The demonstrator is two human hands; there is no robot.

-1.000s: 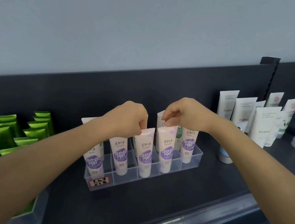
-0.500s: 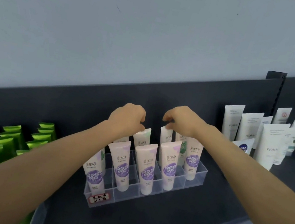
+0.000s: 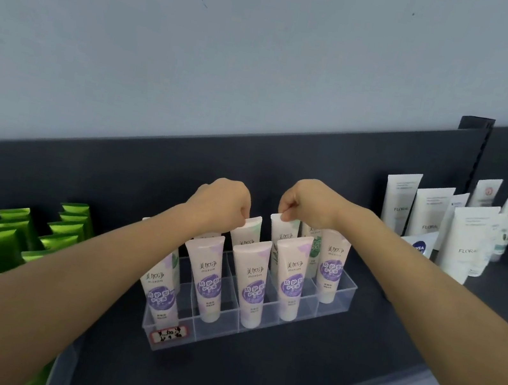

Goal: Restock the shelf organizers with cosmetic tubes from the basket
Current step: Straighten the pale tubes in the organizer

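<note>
Clear acrylic organizer (image 3: pixel 346 296) mid-shelf: our hands have moved from the near row to the far one. Our left hand (image 3: pixel 222 204) pinches a far tube (image 3: pixel 247 231) by its crimp, our right hand (image 3: pixel 306 201) its neighbour (image 3: pixel 284 236). Near tubes (image 3: pixel 251 287) stand seated, purple-labelled, caps down; we judge restocking nearly done.

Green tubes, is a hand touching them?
No, the left hand and right hand pinch the tops of pale tubes in the clear organizer, apart from the green tubes.
</note>
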